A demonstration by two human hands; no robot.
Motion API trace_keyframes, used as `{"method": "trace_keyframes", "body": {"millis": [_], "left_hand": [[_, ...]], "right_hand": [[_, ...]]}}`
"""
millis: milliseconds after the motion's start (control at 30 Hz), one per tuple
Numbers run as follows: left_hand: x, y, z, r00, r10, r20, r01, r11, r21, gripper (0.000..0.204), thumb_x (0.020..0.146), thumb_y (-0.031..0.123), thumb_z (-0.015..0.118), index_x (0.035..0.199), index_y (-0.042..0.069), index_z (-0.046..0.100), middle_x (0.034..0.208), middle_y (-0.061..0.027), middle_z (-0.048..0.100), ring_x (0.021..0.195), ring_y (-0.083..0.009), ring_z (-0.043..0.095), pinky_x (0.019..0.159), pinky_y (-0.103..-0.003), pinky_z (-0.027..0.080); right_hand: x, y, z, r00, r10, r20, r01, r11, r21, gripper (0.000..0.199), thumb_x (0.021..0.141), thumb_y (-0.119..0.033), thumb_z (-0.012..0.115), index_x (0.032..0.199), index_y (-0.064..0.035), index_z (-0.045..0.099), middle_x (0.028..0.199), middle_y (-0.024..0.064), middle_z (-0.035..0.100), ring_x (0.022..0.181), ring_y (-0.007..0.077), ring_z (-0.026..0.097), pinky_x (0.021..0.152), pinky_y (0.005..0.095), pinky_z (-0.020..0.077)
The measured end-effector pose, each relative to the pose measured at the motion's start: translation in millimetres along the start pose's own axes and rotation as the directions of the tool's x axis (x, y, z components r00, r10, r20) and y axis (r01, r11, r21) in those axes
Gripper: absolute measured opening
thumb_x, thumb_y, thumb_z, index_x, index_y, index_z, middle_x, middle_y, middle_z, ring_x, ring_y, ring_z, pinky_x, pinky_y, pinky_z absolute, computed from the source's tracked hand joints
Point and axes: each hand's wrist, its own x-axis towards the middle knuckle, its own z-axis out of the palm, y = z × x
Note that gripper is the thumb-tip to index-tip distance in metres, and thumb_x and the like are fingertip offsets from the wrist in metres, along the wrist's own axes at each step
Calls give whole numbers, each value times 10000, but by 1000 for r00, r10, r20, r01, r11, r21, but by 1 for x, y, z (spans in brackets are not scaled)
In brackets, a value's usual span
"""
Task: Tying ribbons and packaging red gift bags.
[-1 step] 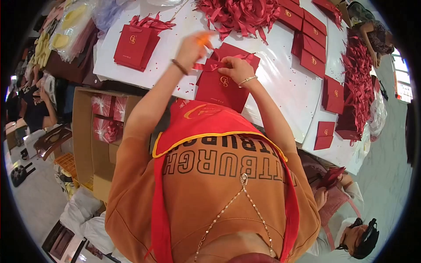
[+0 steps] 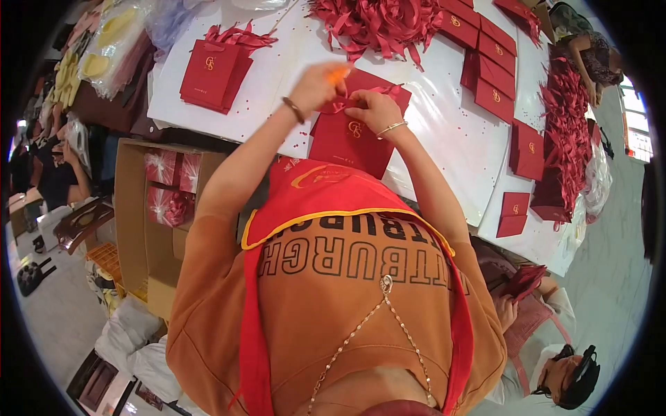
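Note:
Before me on the table lies a dark red paper gift bag (image 2: 347, 142) with gold lettering and a red ribbon (image 2: 335, 107) across its upper part. My right hand (image 2: 376, 111), a bracelet at its wrist, is closed in a pinch on the ribbon at the bag's top. Just to the left, my left hand (image 2: 313, 88) is raised over the bag's upper left side with its fingers curled. It grips a small orange object (image 2: 338, 75), blurred by motion, whose kind I cannot make out.
A stack of red bags (image 2: 214, 73) with ribbons lies at the left. Beyond my hands sits a heap of red ribbons (image 2: 378, 26); flat red bags (image 2: 494, 97) overlap at the right. An open cardboard box (image 2: 132, 208) stands left. Another person (image 2: 538, 326) sits at the lower right.
My left hand has shifted to the right with the orange object, closer to my right hand. The right hand and the gift bag stay where they were.

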Motion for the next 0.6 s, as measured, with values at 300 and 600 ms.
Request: {"method": "trace_keyframes", "body": {"millis": [300, 600], "left_hand": [[7, -31, 17, 954, 228, 193, -298, 749, 592, 238, 849, 153, 471, 1031, 45, 580, 952, -145, 614, 862, -293, 584, 755, -339, 452], [-13, -10, 26, 980, 119, 160, -187, 822, 538, 126, 809, 68, 538, 918, 6, 534, 700, -73, 569, 650, -189, 562, 642, -273, 448]], "right_hand": [[-54, -5, -18, 936, -205, -286, 101, 935, -339, 263, 640, -189, 694, 877, -100, 621, 932, 63, 503, 801, 255, 501, 661, 363, 430], [-53, 27, -7, 963, 244, -115, -182, 902, 392, 293, 758, -179, 632, 1012, -40, 586, 763, 126, 607, 632, 225, 576, 591, 322, 458]]}}
